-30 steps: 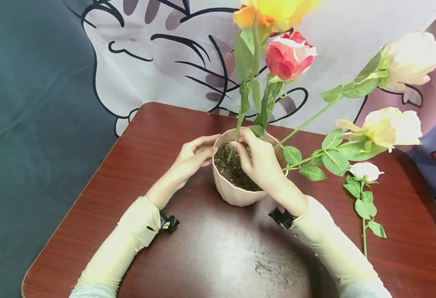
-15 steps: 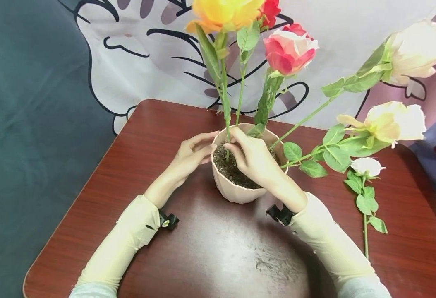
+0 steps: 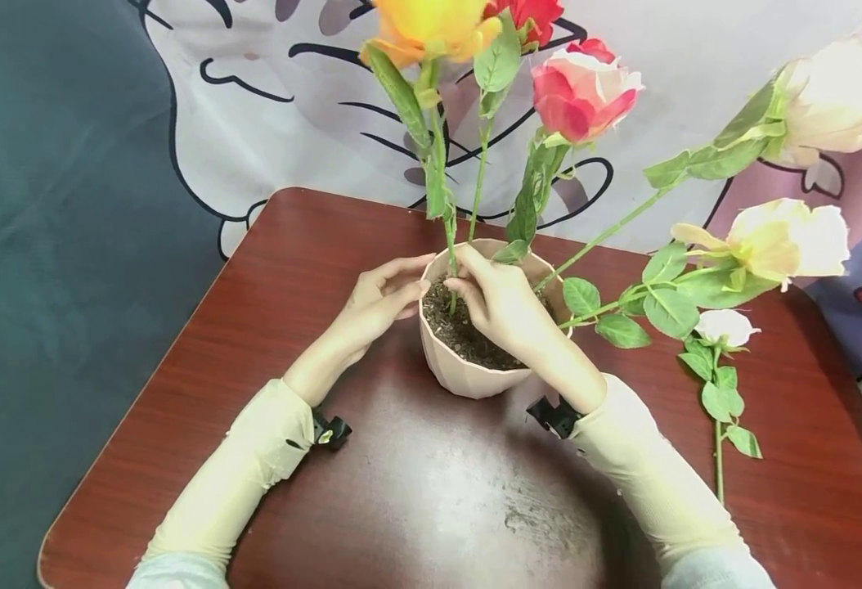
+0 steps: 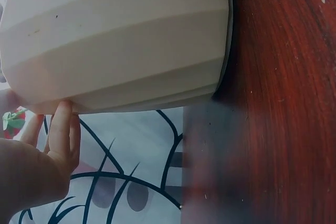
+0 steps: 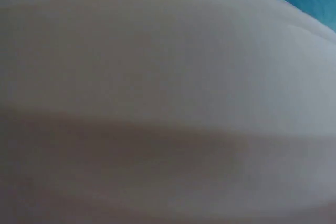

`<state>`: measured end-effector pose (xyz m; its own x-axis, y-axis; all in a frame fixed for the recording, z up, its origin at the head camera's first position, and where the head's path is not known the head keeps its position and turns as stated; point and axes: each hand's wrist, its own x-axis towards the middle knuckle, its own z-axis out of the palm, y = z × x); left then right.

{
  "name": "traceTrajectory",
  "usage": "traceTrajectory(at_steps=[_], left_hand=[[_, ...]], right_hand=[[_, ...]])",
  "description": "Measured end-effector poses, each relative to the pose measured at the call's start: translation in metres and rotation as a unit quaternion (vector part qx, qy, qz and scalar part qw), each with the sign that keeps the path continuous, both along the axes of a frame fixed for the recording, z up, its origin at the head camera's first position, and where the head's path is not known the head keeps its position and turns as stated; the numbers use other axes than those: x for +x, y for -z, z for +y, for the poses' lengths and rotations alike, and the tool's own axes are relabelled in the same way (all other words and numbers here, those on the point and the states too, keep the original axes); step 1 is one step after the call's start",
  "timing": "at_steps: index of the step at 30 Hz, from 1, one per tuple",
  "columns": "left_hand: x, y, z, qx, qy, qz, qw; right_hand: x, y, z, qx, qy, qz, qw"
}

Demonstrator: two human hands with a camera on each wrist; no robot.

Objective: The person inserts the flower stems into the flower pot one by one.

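A pale pink faceted flowerpot (image 3: 468, 376) with dark soil (image 3: 475, 348) stands on the table. Over its rim, my right hand (image 3: 505, 304) pinches the lower stem of a yellow rose (image 3: 431, 33), whose end meets the soil near the left side. My left hand (image 3: 378, 301) touches the pot's left rim with extended fingers; the left wrist view has these fingers (image 4: 62, 129) against the pot wall (image 4: 121, 40). Also in the pot are a red flower (image 3: 530, 18), a pink-and-white rose (image 3: 584, 94), and two pale roses leaning right. The pot wall (image 5: 168, 66) fills the right wrist view, hiding the right fingers.
A small white rose (image 3: 725, 329) with a leafy stem lies on the red-brown table (image 3: 313, 237), right of the pot. Behind the table hangs a cloth (image 3: 254, 164) with a cat drawing. Crumbs of soil (image 3: 541, 519) lie near the front.
The yellow rose has swung left and stands apart from the red flower, its stem still in my right hand. That hand shifted slightly left; my left hand stayed at the rim.
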<state>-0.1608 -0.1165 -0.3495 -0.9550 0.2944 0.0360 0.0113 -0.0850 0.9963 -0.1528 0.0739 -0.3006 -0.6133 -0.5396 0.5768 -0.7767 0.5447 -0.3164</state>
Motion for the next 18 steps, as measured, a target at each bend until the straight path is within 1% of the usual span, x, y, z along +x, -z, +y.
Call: traceTrajectory(at_steps=[3,7,11,15,18], left_hand=[[-0.0002,-0.0005,-0.0012,0.001,-0.003,0.0,1.0],[0.0007,-0.0015,-0.0004,0.009,-0.006,-0.006,0.9999],[0.0016,-0.0011,-0.0004,0.02,0.0,-0.014,0.9997],[0.0011,-0.001,-0.0009,0.019,0.001,-0.009,0.9998],[0.0012,-0.0008,-0.0008,0.014,-0.001,-0.011,0.9998]], right_hand=[[0.0004,0.0007,-0.0023,-0.003,-0.001,-0.005,1.0],[0.0001,0.0008,-0.0014,-0.009,-0.001,0.004,1.0],[-0.0001,0.0014,-0.0012,-0.017,-0.007,-0.004,0.9998],[-0.0016,0.0005,-0.0007,-0.023,0.006,-0.032,0.9992],[-0.0007,-0.0007,0.001,-0.032,0.026,-0.085,0.9955]])
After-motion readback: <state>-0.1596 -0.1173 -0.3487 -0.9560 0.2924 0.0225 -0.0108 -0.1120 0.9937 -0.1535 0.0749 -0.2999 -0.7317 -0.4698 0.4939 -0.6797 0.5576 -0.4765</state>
